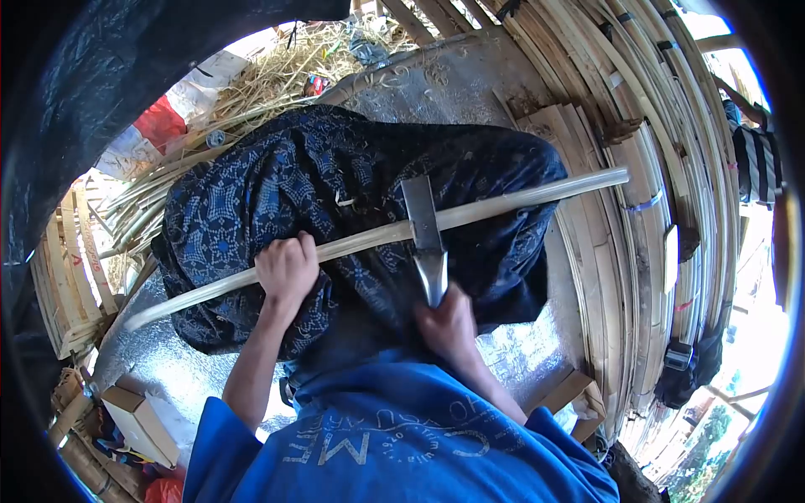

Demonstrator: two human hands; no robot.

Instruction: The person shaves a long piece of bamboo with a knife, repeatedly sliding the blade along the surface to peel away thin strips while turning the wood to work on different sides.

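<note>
left hand [287, 267] is clenching fully around bamboo strip [369, 238] at frame centre | right hand [449, 323] is gripping knife [425, 237] closed-fisted, blade lying across strip | both are resting over blue patterned cloth [335, 168]

Bamboo workshop: split bamboo strips [646, 193] stacked all around.

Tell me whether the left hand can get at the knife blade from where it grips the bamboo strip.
Probably yes: the left hand grips the bamboo strip, and the knife blade crosses that strip just along it, with only bare strip between.
</note>
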